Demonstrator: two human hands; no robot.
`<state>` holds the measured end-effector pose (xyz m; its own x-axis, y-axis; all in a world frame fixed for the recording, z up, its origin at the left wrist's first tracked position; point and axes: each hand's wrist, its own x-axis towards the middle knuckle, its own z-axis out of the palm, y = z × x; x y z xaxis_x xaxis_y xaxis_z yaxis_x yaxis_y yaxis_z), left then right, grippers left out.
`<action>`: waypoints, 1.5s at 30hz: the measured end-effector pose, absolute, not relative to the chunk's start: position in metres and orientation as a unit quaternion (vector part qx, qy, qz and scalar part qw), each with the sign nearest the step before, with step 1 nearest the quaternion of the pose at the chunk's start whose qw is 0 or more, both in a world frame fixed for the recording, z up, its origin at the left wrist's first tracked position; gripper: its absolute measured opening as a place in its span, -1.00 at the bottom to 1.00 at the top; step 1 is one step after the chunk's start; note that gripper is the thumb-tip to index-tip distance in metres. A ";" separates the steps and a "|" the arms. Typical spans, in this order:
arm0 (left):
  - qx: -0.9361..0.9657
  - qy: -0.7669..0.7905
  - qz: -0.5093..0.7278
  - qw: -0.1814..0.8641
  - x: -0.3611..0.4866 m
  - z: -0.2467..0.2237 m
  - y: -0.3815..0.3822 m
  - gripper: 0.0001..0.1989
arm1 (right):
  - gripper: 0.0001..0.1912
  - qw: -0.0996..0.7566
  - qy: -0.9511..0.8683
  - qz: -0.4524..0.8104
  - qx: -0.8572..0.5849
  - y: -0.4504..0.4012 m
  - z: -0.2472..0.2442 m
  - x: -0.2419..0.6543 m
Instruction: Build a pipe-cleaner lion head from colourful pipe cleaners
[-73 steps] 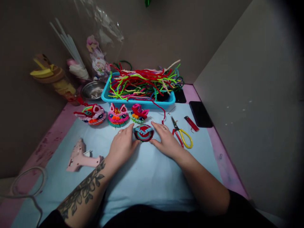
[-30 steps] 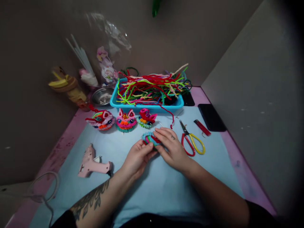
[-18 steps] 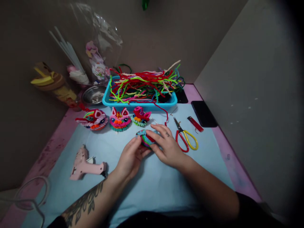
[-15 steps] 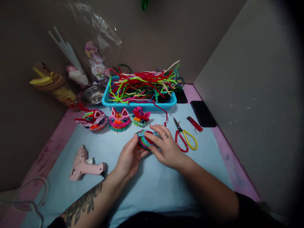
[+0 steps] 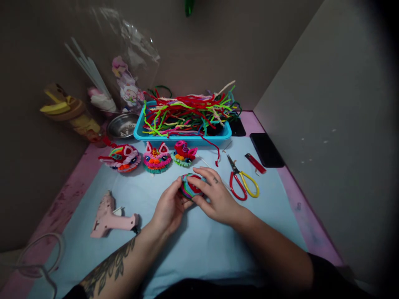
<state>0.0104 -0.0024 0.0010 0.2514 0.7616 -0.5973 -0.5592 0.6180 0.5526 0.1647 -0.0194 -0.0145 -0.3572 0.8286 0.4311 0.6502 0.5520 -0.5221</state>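
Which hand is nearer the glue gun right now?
Left. The left hand is just right of the glue gun, across a short stretch of cloth; the right hand is farther right, beyond the left.

Two bare forearms reach in from the lower corners of the frame, black sleeves at their ends. The left forearm, with a dark leafy tattoo, slants up to the left hand point(image 5: 170, 205) at center, its thumb raised and fingers curled beneath. The right hand point(image 5: 216, 195), just right of center, has a small dark finger tattoo, its fingers bent and pointing left, nearly meeting the left hand.
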 end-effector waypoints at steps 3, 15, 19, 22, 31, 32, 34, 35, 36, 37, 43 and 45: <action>0.130 0.445 0.412 0.784 0.011 -0.001 -0.003 -0.81 | -0.51 0.343 -0.812 0.152 -0.447 -0.021 -0.013 0.163; 0.081 0.454 0.422 0.781 0.005 0.006 0.007 -0.82 | -0.43 0.445 -0.785 0.097 -0.419 -0.024 -0.014 0.167; 0.064 0.452 0.428 0.780 0.005 0.010 0.009 -0.79 | -0.53 0.454 -0.782 0.068 -0.420 -0.024 -0.014 0.166; 0.076 0.446 0.431 0.781 0.005 0.009 0.008 -0.79 | -0.53 0.454 -0.784 0.075 -0.416 -0.023 -0.015 0.165; 0.157 0.365 0.443 0.803 0.005 0.001 0.000 -0.85 | -0.55 0.419 -0.774 0.113 -0.461 -0.020 -0.017 0.167; 0.164 0.367 0.442 0.802 0.006 0.000 0.000 -0.84 | -0.55 0.416 -0.774 0.113 -0.464 -0.020 -0.017 0.167; 0.164 0.371 0.439 0.802 0.007 -0.001 0.000 -0.82 | -0.54 0.411 -0.774 0.110 -0.469 -0.020 -0.017 0.167; 0.162 0.372 0.439 0.802 0.007 -0.001 0.000 -0.82 | -0.54 0.408 -0.773 0.109 -0.474 -0.019 -0.017 0.168; 0.159 0.372 0.440 0.802 0.008 -0.001 0.000 -0.81 | -0.54 0.405 -0.772 0.108 -0.478 -0.019 -0.018 0.168; 0.157 0.372 0.440 0.802 0.008 -0.002 0.001 -0.80 | -0.53 0.402 -0.770 0.107 -0.483 -0.018 -0.018 0.168; 0.143 0.389 0.424 0.805 0.007 -0.003 0.002 -0.79 | -0.54 0.389 -0.765 0.116 -0.501 -0.017 -0.019 0.170; 0.143 0.396 0.421 0.803 0.007 -0.002 0.003 -0.79 | -0.50 0.398 -0.760 0.128 -0.497 -0.017 -0.020 0.170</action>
<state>0.0065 0.0027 -0.0019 0.3319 0.7895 -0.5162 -0.5626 0.6049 0.5635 0.1700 -0.0168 -0.0197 -0.1889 0.8579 0.4778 0.6549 0.4727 -0.5897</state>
